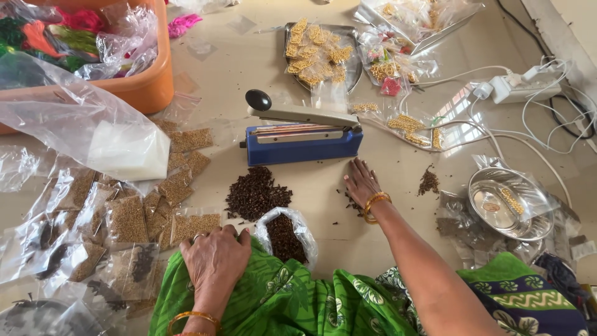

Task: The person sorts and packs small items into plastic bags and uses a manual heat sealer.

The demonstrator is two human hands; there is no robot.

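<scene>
Bulging plastic bag (pixel 286 235) of cloves

Heat sealer (pixel 303 138) behind clove pile (pixel 256 194); open bag of cloves (pixel 286 236) in front, between left hand (pixel 214 258) and right hand (pixel 360 182); seed packets (pixel 127 218) at left; steel bowl (pixel 507 202) at right.

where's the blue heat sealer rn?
Head view, centre: the blue heat sealer sits on the floor just beyond the clove pile, ahead of the right hand.
</scene>
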